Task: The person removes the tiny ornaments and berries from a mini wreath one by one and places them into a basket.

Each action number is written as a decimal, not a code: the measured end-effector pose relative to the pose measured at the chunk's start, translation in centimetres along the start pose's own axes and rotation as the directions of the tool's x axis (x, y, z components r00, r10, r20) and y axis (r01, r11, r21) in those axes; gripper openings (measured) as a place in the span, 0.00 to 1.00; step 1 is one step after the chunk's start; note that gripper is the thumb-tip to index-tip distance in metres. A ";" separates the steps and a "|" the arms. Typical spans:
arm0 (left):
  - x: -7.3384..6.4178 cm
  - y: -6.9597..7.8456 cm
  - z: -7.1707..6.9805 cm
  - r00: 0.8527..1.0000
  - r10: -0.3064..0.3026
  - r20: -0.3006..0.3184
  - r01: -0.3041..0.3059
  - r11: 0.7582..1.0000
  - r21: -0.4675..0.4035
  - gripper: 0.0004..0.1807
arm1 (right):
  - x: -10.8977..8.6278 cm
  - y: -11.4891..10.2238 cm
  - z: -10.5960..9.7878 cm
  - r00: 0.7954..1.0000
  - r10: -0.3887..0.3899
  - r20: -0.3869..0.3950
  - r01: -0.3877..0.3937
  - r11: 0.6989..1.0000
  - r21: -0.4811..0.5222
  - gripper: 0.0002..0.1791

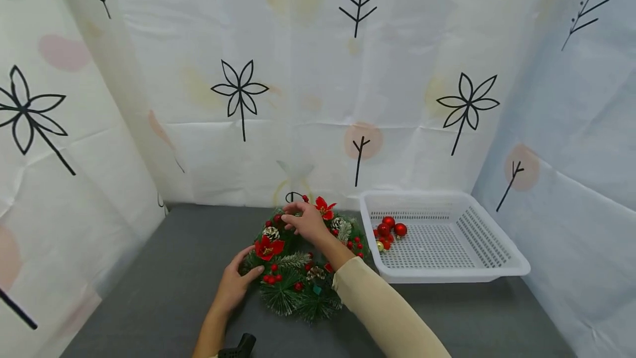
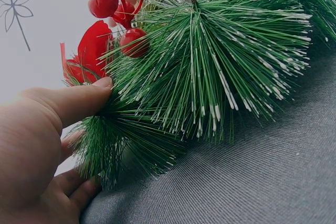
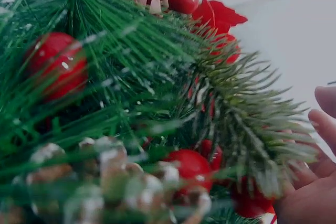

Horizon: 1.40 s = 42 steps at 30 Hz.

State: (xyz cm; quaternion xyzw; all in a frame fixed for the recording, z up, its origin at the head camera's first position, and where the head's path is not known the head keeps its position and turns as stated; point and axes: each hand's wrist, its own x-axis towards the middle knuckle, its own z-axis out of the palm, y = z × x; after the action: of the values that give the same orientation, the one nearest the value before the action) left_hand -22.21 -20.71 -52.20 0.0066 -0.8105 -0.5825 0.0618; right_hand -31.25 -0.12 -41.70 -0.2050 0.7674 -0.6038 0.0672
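A green Christmas wreath (image 1: 280, 294) with red berries, red poinsettias (image 1: 269, 248) and frosted pine cones (image 1: 271, 232) lies on the grey table. My left hand (image 1: 234, 283) holds its left edge; in the left wrist view the thumb (image 2: 86, 98) rests on the pine needles and the other fingers are beneath. Above the wreath's upper part is my right hand (image 1: 307, 223), its fingers loosely bent near red berries (image 1: 277, 217). The right wrist view shows that hand (image 3: 310, 192) beside a frosted sprig (image 3: 236, 119), with nothing visible between its fingers.
A white perforated plastic basket (image 1: 502, 274) stands right of the wreath, with red ornament balls (image 1: 400, 229) and a gold one (image 1: 380, 246) at its left end. Patterned white cloth (image 1: 308, 82) hangs behind and at both sides of the grey table (image 1: 164, 291).
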 end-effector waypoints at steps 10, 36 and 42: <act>0.3 -0.1 0.0 1.000 0.014 -0.008 -0.013 0.999 0.029 0.37 | 1.2 1.2 0.6 1.000 0.003 -0.020 -0.003 1.000 -0.026 0.18; 0.1 -0.2 0.0 1.000 0.011 -0.011 -0.011 1.000 0.024 0.36 | 2.1 2.1 1.5 0.993 0.106 0.058 -0.082 0.944 -0.320 0.25; 0.1 -0.2 0.0 1.000 0.017 -0.017 -0.017 0.999 0.031 0.36 | 2.2 2.1 1.5 0.995 0.066 0.071 -0.030 0.905 -0.424 0.25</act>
State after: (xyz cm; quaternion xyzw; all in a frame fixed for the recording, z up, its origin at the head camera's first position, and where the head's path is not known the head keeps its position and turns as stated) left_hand -22.36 -20.77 -52.40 0.0059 -0.8189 -0.5691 0.0737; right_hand -33.22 -1.98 -43.78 -0.2207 0.8813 -0.4123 0.0679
